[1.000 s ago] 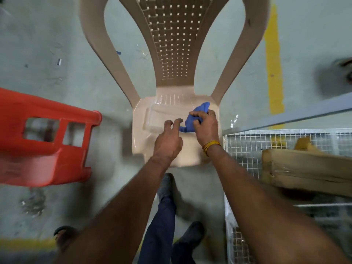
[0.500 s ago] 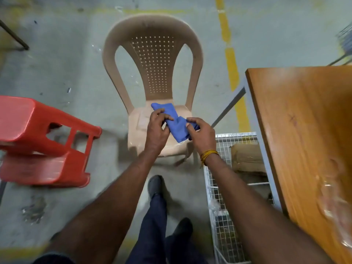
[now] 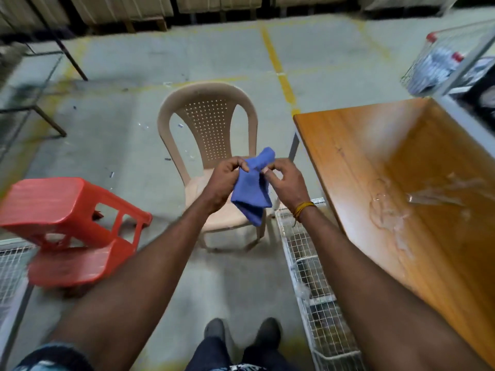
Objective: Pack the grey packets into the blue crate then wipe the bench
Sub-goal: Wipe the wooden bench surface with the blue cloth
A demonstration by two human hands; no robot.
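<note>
A blue cloth (image 3: 253, 192) hangs in the air between both my hands, above the seat of a beige plastic chair (image 3: 209, 135). My left hand (image 3: 226, 178) pinches its upper left part and my right hand (image 3: 285, 180) pinches its upper right part. The wooden bench (image 3: 401, 167) stretches along the right, with clear crumpled plastic film (image 3: 401, 207) lying on its top. No grey packets and no blue crate are in view.
An orange plastic stool (image 3: 67, 226) stands at the left. A white wire-mesh rack (image 3: 316, 290) sits under the bench edge. A wire trolley (image 3: 439, 62) is at the far right; metal table legs (image 3: 51, 124) and stacked cartons (image 3: 128, 9) lie beyond.
Both hands have lifted the blue cloth off the chair seat and raised it. My view has risen and turned right, bringing the bench top into sight.
</note>
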